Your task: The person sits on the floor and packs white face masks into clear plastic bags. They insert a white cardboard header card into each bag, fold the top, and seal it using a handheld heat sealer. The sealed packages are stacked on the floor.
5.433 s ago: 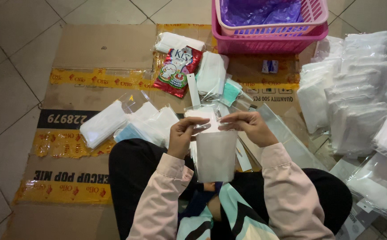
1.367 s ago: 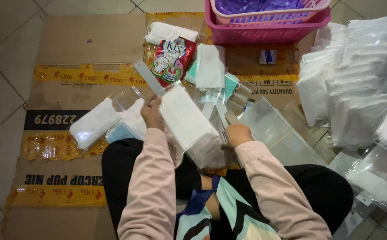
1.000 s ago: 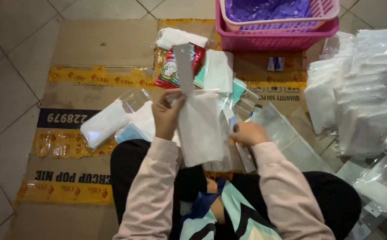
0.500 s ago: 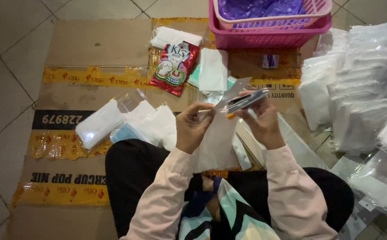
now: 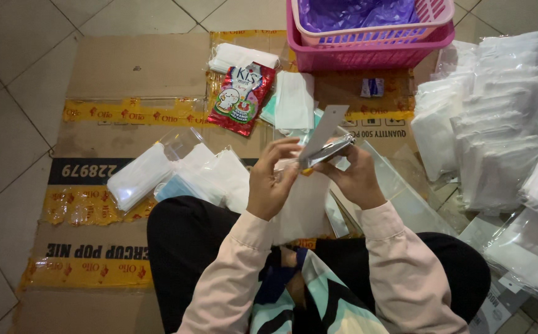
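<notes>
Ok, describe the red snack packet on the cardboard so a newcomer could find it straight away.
Start at the pink plastic basket at the top of the flattened brown cardboard sheet. Just below and left of the basket lies the glossy red foil snack packet, tilted, its upper end beside a folded white cloth bundle. It is the only red, printed item among white and pale green pieces.

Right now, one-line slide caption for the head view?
Seated on flattened cardboard, left hand steadies a clear bag of white masks while right hand holds a metal stapler at its top.
</notes>
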